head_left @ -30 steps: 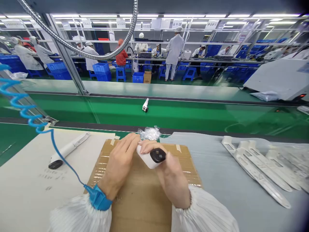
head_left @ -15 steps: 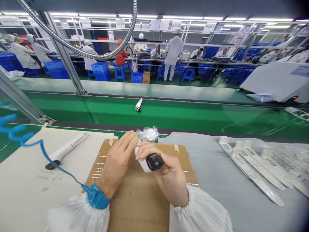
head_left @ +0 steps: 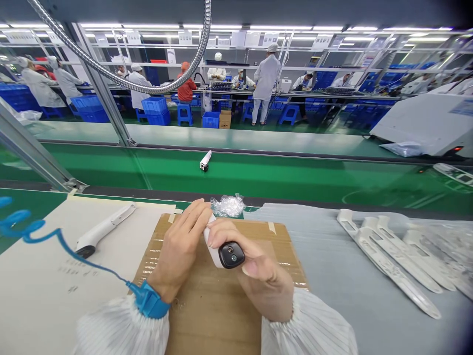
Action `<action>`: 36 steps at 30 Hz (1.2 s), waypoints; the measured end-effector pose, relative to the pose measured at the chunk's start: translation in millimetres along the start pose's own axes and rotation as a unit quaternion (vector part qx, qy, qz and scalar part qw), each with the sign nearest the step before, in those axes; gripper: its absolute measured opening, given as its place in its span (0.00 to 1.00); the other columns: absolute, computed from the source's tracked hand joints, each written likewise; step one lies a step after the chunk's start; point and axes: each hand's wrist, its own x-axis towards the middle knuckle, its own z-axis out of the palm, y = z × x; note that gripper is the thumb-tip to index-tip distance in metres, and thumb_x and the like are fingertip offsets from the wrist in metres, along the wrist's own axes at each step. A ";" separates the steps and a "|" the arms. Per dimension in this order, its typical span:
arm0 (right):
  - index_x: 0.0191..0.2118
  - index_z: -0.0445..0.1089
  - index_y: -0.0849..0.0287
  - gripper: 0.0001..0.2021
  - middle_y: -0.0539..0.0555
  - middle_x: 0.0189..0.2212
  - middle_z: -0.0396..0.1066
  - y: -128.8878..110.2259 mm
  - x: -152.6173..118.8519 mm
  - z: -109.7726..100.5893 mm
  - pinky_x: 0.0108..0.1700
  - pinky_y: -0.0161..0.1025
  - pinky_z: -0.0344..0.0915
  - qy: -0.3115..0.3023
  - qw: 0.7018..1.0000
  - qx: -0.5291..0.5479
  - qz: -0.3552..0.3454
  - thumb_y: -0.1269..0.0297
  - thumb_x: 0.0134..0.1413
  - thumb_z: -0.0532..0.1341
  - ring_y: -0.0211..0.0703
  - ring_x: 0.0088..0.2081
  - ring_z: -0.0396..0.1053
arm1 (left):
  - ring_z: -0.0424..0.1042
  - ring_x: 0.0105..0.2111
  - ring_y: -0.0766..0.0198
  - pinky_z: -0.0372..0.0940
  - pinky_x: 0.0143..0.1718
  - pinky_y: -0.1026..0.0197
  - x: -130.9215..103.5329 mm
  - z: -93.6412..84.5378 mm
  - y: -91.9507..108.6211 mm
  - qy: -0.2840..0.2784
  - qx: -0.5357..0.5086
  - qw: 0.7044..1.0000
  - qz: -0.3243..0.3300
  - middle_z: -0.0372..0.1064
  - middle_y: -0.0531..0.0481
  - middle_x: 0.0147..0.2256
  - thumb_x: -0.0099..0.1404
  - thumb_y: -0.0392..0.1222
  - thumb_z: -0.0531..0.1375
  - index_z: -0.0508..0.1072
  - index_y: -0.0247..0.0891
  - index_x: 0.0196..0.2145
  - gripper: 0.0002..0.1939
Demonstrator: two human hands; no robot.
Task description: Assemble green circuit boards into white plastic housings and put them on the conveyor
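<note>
Over the cardboard sheet [head_left: 218, 315], both hands are on a white handheld device [head_left: 213, 251] whose black end [head_left: 231, 255], with two small round spots, faces me. My left hand [head_left: 181, 246] is closed round its far part, which the fingers mostly hide. My right hand [head_left: 251, 256] grips it near the black end, fingers over the top and the thumb lower at the side. A blue wrist strap [head_left: 151, 301] with a coiled cord [head_left: 62, 241] is on my left wrist. A similar white device [head_left: 107, 228] lies to the left on white paper.
Crumpled clear plastic [head_left: 228, 204] lies beyond the cardboard. Several white shell parts [head_left: 391, 261] rest at right beside clear bags [head_left: 443, 246]. Another white device [head_left: 206, 161] sits on the green conveyor belt [head_left: 281, 175]. A metal post [head_left: 99, 84] rises at left; co-workers [head_left: 266, 74] are across the line.
My right hand has loosened and shifted its thumb down off the black end, which has moved slightly left and down. The device on the belt has travelled left. My left hand stays put.
</note>
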 end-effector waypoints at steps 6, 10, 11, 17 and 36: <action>0.25 0.67 0.56 0.22 0.50 0.23 0.59 -6.3 6.8 -3.8 0.48 0.45 0.60 0.282 0.932 0.221 0.054 0.51 0.67 0.50 0.45 0.36 0.63 | 0.70 0.46 0.61 0.65 0.48 0.56 -0.3 3.4 8.9 -0.026 -0.118 0.990 -0.074 0.73 0.50 0.43 0.70 0.31 0.57 0.70 0.39 0.45 0.08; 0.26 0.58 0.56 0.17 0.43 0.15 0.49 -3.0 9.7 -28.2 0.40 0.41 0.64 0.402 0.802 0.430 0.097 0.54 0.66 0.54 0.37 0.24 0.56 | 0.69 0.36 0.66 0.64 0.36 0.61 -3.0 4.2 26.3 -0.052 -0.253 0.947 -0.191 0.71 0.55 0.35 0.65 0.41 0.65 0.69 0.41 0.36 0.07; 0.27 0.58 0.56 0.16 0.42 0.14 0.49 -2.4 9.6 -31.9 0.39 0.40 0.64 0.410 0.787 0.451 0.098 0.56 0.66 0.53 0.36 0.23 0.55 | 0.69 0.35 0.67 0.63 0.36 0.62 -3.4 3.5 30.2 -0.054 -0.275 0.939 -0.199 0.70 0.55 0.35 0.65 0.42 0.65 0.69 0.41 0.36 0.07; 0.28 0.57 0.56 0.15 0.41 0.13 0.51 -1.1 9.2 -33.9 0.34 0.38 0.64 0.402 0.778 0.473 0.098 0.55 0.67 0.53 0.37 0.22 0.57 | 0.69 0.37 0.66 0.63 0.38 0.62 -2.2 -2.2 37.0 -0.030 -0.320 0.930 -0.179 0.70 0.54 0.36 0.65 0.39 0.65 0.70 0.40 0.36 0.06; 0.43 0.73 0.58 0.14 0.51 0.38 0.69 14.1 11.5 -45.4 0.35 0.36 0.68 0.442 0.848 0.241 0.168 0.56 0.52 0.66 0.39 0.34 0.66 | 0.71 0.28 0.63 0.66 0.31 0.62 55.4 -39.0 -114.2 -0.017 -0.160 0.834 -0.528 0.74 0.44 0.28 0.67 0.53 0.56 0.72 0.32 0.30 0.20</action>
